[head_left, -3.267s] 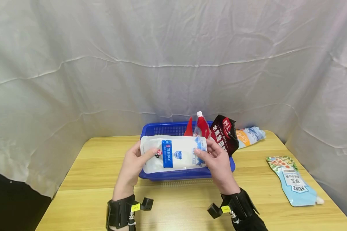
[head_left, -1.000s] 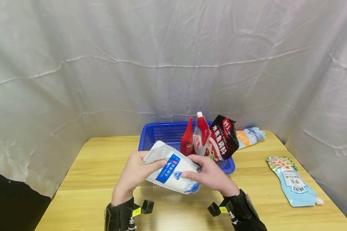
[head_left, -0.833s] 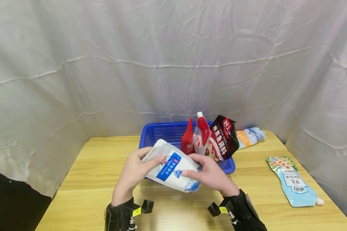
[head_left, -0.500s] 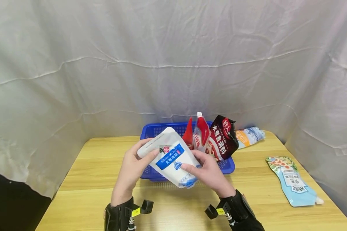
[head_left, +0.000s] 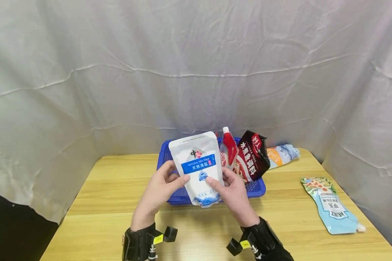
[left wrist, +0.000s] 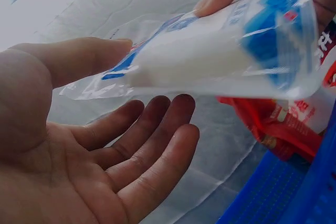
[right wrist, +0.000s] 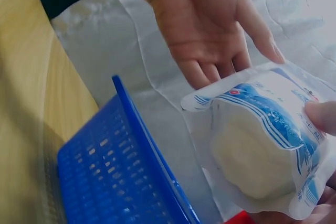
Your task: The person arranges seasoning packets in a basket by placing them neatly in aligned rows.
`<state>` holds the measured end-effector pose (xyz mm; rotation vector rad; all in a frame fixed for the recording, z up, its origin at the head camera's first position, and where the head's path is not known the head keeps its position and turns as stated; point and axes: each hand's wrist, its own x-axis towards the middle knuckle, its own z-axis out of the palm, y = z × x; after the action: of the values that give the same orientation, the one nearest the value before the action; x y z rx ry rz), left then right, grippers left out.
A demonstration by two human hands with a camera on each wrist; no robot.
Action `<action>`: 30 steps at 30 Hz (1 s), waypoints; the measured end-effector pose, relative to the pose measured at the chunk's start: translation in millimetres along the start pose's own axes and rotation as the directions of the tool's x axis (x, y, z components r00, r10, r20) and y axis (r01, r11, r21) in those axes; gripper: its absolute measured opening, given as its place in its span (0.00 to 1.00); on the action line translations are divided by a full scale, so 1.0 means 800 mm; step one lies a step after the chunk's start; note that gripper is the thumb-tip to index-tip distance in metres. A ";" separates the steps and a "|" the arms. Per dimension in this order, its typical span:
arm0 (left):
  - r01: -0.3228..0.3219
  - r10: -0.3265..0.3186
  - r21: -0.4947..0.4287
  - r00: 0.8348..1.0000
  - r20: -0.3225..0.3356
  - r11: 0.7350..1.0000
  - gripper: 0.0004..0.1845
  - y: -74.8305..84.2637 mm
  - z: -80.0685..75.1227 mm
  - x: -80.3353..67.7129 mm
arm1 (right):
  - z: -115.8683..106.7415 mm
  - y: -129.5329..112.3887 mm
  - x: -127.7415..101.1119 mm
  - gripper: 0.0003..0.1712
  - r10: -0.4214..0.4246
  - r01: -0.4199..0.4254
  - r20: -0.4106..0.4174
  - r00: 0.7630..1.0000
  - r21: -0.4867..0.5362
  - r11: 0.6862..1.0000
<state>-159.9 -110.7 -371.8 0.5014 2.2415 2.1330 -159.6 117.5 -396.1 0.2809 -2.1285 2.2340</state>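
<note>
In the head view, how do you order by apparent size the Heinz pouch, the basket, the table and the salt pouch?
1. Table
2. Basket, by its outline; partly covered
3. Salt pouch, perhaps enlarged by nearness
4. Heinz pouch

The pouch (head_left: 200,181) blocks my sight
From my head, it hides part of the basket (head_left: 163,155), most of the red packet (left wrist: 257,121) and some fingertips of my right grip (head_left: 235,193); the black packet (head_left: 253,156) covers one end of the blue-orange packet (head_left: 283,155). My right wrist view cuts off my left grip (head_left: 162,187).
</note>
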 end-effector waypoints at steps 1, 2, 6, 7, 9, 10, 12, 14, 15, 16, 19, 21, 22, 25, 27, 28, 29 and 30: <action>0.001 -0.001 0.003 1.000 0.008 1.000 0.26 -0.001 0.002 0.001 | 0.001 0.000 0.000 0.23 0.005 -0.005 -0.004 1.000 0.016 1.000; 0.002 -0.002 0.005 1.000 0.014 1.000 0.26 -0.002 0.003 0.002 | 0.002 0.000 -0.001 0.23 0.009 -0.009 -0.007 1.000 0.030 1.000; 0.006 -0.006 0.043 1.000 0.012 0.999 0.30 -0.005 0.008 0.004 | 0.006 0.000 -0.003 0.22 0.019 -0.018 -0.007 1.000 0.065 0.998; 0.006 -0.007 0.055 1.000 0.009 0.998 0.30 -0.005 0.009 0.004 | 0.007 0.000 -0.003 0.22 0.023 -0.023 -0.006 1.000 0.069 0.997; 0.005 -0.006 0.068 1.000 0.001 0.998 0.30 -0.005 0.010 0.004 | 0.009 0.000 -0.004 0.22 0.028 -0.028 -0.003 1.000 0.072 0.997; 0.007 -0.007 0.069 1.000 -0.002 0.998 0.30 -0.005 0.010 0.004 | 0.009 0.000 -0.004 0.21 0.032 -0.032 -0.002 0.999 0.072 0.997; 0.006 -0.006 0.068 1.000 -0.007 0.998 0.29 -0.005 0.010 0.004 | 0.010 0.001 -0.004 0.21 0.038 -0.038 0.001 0.999 0.074 0.997; 0.000 0.001 0.061 1.000 -0.016 0.998 0.28 -0.004 0.010 0.004 | 0.011 0.003 -0.004 0.21 0.041 -0.041 0.006 0.999 0.078 0.996; -0.003 0.004 0.060 1.000 -0.024 0.998 0.27 -0.004 0.011 0.004 | 0.011 0.004 -0.003 0.21 0.041 -0.041 0.010 0.999 0.077 0.996; -0.001 0.003 0.062 0.999 -0.034 0.998 0.27 -0.004 0.011 0.004 | 0.011 0.004 -0.003 0.21 0.038 -0.039 0.015 0.999 0.074 0.997; -0.008 0.013 0.075 0.997 -0.071 0.997 0.24 -0.003 0.013 0.004 | 0.010 0.006 -0.003 0.22 0.023 -0.025 0.031 0.999 0.056 0.998; -0.017 0.026 0.091 0.995 -0.095 0.996 0.23 -0.003 0.014 0.003 | 0.009 0.006 -0.002 0.24 0.015 -0.016 0.046 0.999 0.034 0.999; -0.022 0.033 0.098 0.994 -0.104 0.995 0.22 -0.002 0.014 0.003 | 0.008 0.005 -0.002 0.25 0.011 -0.013 0.056 0.998 0.024 1.000; -0.033 0.048 0.122 0.991 -0.122 0.992 0.19 -0.002 0.015 0.002 | 0.004 0.002 -0.001 0.29 0.001 0.000 0.095 0.995 -0.017 1.000; -0.035 0.052 0.137 0.991 -0.127 0.990 0.18 -0.001 0.015 0.001 | -0.001 -0.001 0.000 0.31 0.001 0.004 0.115 0.993 -0.044 0.999; -0.034 0.052 0.142 0.990 -0.127 0.989 0.17 0.000 0.015 0.001 | -0.003 -0.003 0.001 0.32 -0.003 0.010 0.125 0.992 -0.056 0.998; -0.032 0.051 0.149 0.991 -0.127 0.988 0.16 0.000 0.014 0.000 | -0.006 -0.005 0.001 0.33 -0.009 0.018 0.134 0.991 -0.066 0.998; -0.033 0.053 0.155 0.991 -0.125 0.987 0.15 0.000 0.014 0.001 | -0.010 -0.006 0.001 0.34 -0.015 0.025 0.141 0.990 -0.073 0.997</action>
<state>-157.7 -99.5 -372.4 0.4304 2.5001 2.0799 -160.5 125.3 -391.2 0.4670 -2.2603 2.1790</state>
